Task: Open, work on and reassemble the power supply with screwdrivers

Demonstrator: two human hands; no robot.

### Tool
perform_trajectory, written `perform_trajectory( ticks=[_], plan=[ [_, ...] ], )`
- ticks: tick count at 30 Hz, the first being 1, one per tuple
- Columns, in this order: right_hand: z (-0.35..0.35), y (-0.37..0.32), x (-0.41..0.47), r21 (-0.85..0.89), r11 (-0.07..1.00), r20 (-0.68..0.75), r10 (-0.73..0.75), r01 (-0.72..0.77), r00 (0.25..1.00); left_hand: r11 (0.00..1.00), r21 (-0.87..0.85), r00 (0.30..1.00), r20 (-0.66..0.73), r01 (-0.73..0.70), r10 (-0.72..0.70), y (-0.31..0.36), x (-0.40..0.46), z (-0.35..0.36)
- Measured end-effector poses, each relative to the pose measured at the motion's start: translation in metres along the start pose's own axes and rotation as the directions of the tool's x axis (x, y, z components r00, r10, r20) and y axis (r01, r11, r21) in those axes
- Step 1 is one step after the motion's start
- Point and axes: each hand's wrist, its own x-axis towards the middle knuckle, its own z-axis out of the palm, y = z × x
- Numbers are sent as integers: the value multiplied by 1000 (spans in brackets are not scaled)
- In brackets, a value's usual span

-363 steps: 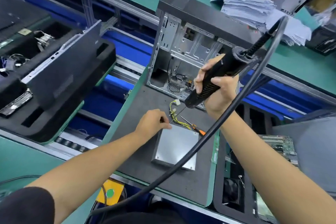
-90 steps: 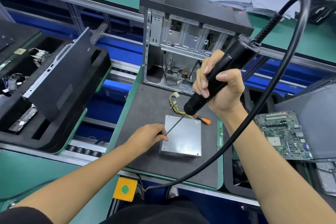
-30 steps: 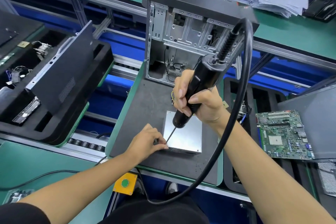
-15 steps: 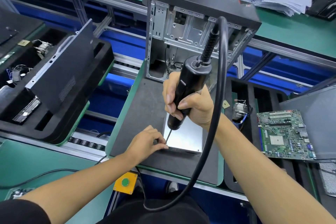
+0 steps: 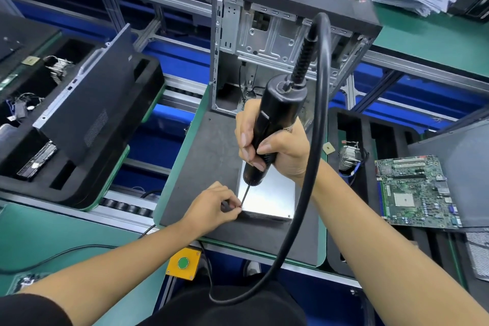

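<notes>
Lying flat on the dark mat of the table, the power supply is looking stiff, boxy and probably heavy, its bare metal slippery; flanks seem the best hold. Right hand is gripping the electric screwdriver; left hand is pinching its bit at the casing's 7 o'clock corner.

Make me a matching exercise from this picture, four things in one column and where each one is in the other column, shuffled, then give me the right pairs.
Things:
1. electric screwdriver
2. power supply
3. motherboard
4. computer case

Places:
A. standing upright at the far end of the grey mat
B. gripped in the right hand
C. lying to the right of the mat
D. flat on the mat, left hand at its near left corner

Pairs: 1-B, 2-D, 3-C, 4-A
</notes>
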Motion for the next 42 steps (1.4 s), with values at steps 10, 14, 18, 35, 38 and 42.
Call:
perform_trajectory(
  ticks=[10,14,18,35,38,42],
  plan=[
    [8,-2,3,-12,998,-72,57,-58,996,1000,-11,999,35,23,-22,-1,1,-2],
    [12,-4,3,-28,994,-79,105,-107,991,999,10,998,47,-38,37,-2,4,-2],
    [13,-7,2,-21,993,-61,113,-114,992,993,85,996,55,-76,71,-4,6,-2],
    [10,-8,2,-72,987,-106,134,-142,985,999,38,1000,4,-19,19,-11,0,10],
    [11,-8,1,-52,988,-137,139,-148,981,999,27,999,18,-43,43,-11,2,9],
    [12,-8,0,-62,989,-125,126,-134,984,998,8,997,51,-57,56,-13,3,10]
  ],
)
